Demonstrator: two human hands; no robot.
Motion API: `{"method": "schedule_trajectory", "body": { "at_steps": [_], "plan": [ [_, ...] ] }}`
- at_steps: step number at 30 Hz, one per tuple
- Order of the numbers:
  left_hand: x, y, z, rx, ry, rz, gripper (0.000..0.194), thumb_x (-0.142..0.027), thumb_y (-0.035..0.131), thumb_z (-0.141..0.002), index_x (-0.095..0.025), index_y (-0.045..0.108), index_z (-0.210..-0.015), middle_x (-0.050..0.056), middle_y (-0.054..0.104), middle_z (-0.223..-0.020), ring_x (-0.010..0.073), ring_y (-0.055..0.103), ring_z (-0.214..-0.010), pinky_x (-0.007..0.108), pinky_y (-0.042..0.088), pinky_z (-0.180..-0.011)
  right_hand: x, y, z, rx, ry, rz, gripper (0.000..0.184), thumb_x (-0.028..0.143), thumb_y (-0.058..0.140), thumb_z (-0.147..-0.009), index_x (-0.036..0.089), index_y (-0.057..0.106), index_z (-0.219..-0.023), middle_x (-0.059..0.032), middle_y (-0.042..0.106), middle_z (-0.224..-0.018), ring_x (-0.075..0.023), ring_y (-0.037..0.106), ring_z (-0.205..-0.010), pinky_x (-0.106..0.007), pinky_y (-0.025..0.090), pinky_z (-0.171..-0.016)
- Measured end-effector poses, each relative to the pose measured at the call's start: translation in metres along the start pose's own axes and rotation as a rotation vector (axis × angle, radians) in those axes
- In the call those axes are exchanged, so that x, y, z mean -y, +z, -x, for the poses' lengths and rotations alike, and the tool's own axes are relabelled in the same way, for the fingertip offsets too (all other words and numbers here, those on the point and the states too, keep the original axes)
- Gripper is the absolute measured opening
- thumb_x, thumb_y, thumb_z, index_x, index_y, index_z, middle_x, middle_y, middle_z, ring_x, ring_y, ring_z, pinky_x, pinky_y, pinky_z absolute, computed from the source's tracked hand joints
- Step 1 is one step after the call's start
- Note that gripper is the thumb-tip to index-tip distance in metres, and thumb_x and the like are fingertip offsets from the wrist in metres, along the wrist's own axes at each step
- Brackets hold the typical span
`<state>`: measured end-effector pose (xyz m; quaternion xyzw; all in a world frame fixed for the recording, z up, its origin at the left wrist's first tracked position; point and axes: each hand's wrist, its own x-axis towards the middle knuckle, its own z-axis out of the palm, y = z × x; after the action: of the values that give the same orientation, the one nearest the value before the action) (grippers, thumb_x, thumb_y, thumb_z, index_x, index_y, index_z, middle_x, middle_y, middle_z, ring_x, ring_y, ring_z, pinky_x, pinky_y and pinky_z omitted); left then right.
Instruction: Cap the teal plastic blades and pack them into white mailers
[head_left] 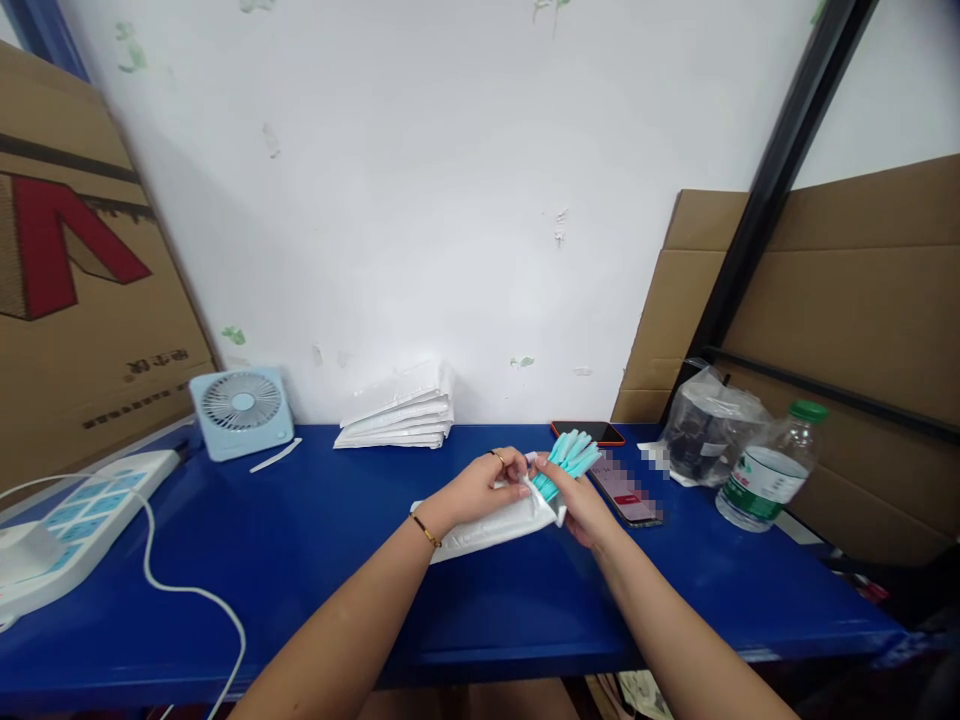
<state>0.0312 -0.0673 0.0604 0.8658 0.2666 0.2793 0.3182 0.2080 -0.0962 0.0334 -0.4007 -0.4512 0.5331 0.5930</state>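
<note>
A white plastic packet [491, 528] lies at a slant above the blue table, its mouth toward the right. My left hand [491, 482] is closed on the packet's edge near that mouth, thumb and fingers pinching it. In my right hand [576, 500] is a bunch of thin turquoise strips [574, 458], their tops fanned out above my thumb. The lower ends of the strips sit at the packet's opening, and I cannot tell how far inside they reach. What exactly the strips are does not show.
Behind my hands stands a stack of white packets [397, 408]. To the left are a blue fan [244, 410] and a power strip [90, 520] with a white cable. On the right lie two phones [626, 490], a bagged cup [709, 425] and a water bottle [772, 475].
</note>
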Motion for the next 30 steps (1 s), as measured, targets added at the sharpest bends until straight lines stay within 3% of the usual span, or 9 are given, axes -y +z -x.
{"method": "schedule_trajectory", "body": {
  "at_steps": [3,5,7,11,15,21,23,27,30],
  "plan": [
    [-0.004,-0.004,0.014,-0.063,-0.060,-0.193,0.098,-0.045,0.072,-0.056,-0.026,0.022,-0.137,0.011,0.030,-0.139,0.0308,0.028,-0.126,0.044,0.024,-0.101,0.030,0.008,-0.002,-0.035,-0.107,0.133,0.030,0.044,0.067,-0.068,0.015,0.063,-0.077,-0.0032,0.062,-0.074,-0.0157,0.054,-0.067,-0.026,0.041,-0.063],
    [-0.005,-0.005,0.020,-0.071,-0.124,-0.291,0.117,-0.042,0.077,-0.047,-0.027,0.010,-0.141,0.012,0.025,-0.143,0.0355,0.019,-0.130,0.051,0.014,-0.104,0.053,0.017,-0.006,-0.010,-0.160,0.199,0.028,0.044,0.066,-0.068,0.016,0.063,-0.075,-0.0029,0.062,-0.074,-0.0162,0.055,-0.070,-0.026,0.041,-0.066],
    [-0.003,-0.002,0.020,-0.109,-0.141,-0.244,0.110,-0.035,0.074,-0.053,-0.026,0.009,-0.141,0.011,0.033,-0.139,0.0334,0.030,-0.125,0.049,0.020,-0.103,0.076,0.029,-0.012,0.044,-0.193,0.275,0.028,0.043,0.064,-0.069,0.016,0.062,-0.071,-0.0020,0.061,-0.071,-0.0157,0.054,-0.068,-0.026,0.041,-0.064],
    [0.001,0.007,0.010,-0.211,-0.092,0.113,0.085,-0.021,0.062,-0.067,-0.022,0.016,-0.139,0.010,0.048,-0.123,0.0226,0.052,-0.101,0.035,0.041,-0.086,0.109,0.053,-0.024,0.186,-0.180,0.499,0.031,0.043,0.068,-0.064,0.015,0.063,-0.073,-0.0014,0.059,-0.065,-0.0147,0.051,-0.062,-0.026,0.039,-0.057],
    [0.004,0.011,0.003,-0.263,-0.095,0.404,0.078,-0.023,0.061,-0.069,-0.019,0.021,-0.135,0.009,0.052,-0.115,0.0204,0.054,-0.095,0.033,0.043,-0.081,0.126,0.063,-0.031,0.262,-0.202,0.611,0.035,0.047,0.071,-0.060,0.015,0.064,-0.074,-0.0006,0.058,-0.064,-0.0135,0.050,-0.060,-0.025,0.037,-0.056],
    [0.010,0.011,0.004,-0.271,-0.065,0.657,0.075,-0.031,0.070,-0.063,-0.018,0.035,-0.128,0.009,0.053,-0.117,0.0230,0.051,-0.101,0.034,0.041,-0.086,0.140,0.060,-0.030,0.299,-0.267,0.726,0.039,0.052,0.063,-0.068,0.017,0.066,-0.082,-0.0020,0.061,-0.073,-0.0143,0.052,-0.066,-0.025,0.038,-0.057],
    [0.014,0.008,0.006,-0.242,-0.110,0.753,0.075,-0.034,0.071,-0.060,-0.016,0.039,-0.126,0.010,0.056,-0.113,0.0231,0.054,-0.096,0.034,0.043,-0.082,0.146,0.053,-0.030,0.409,-0.340,0.766,0.036,0.050,0.062,-0.071,0.018,0.067,-0.087,-0.0030,0.063,-0.084,-0.0164,0.054,-0.077,-0.027,0.040,-0.065],
    [0.020,-0.007,0.008,-0.062,-0.136,0.923,0.064,-0.032,0.073,-0.056,-0.011,0.052,-0.113,0.013,0.061,-0.103,0.0247,0.058,-0.089,0.034,0.045,-0.077,0.154,0.036,-0.035,0.691,-0.502,0.871,0.040,0.036,0.076,-0.056,0.023,0.068,-0.093,-0.0026,0.060,-0.106,-0.0201,0.051,-0.100,-0.031,0.040,-0.083],
    [0.021,-0.020,0.003,0.016,-0.102,0.961,0.062,-0.032,0.073,-0.057,-0.012,0.054,-0.113,0.014,0.061,-0.108,0.0274,0.057,-0.096,0.037,0.044,-0.081,0.153,0.030,-0.043,0.645,-0.568,0.870,0.028,0.035,0.073,-0.059,0.022,0.070,-0.084,-0.0030,0.060,-0.103,-0.0194,0.053,-0.097,-0.032,0.042,-0.084]
  ]
}}
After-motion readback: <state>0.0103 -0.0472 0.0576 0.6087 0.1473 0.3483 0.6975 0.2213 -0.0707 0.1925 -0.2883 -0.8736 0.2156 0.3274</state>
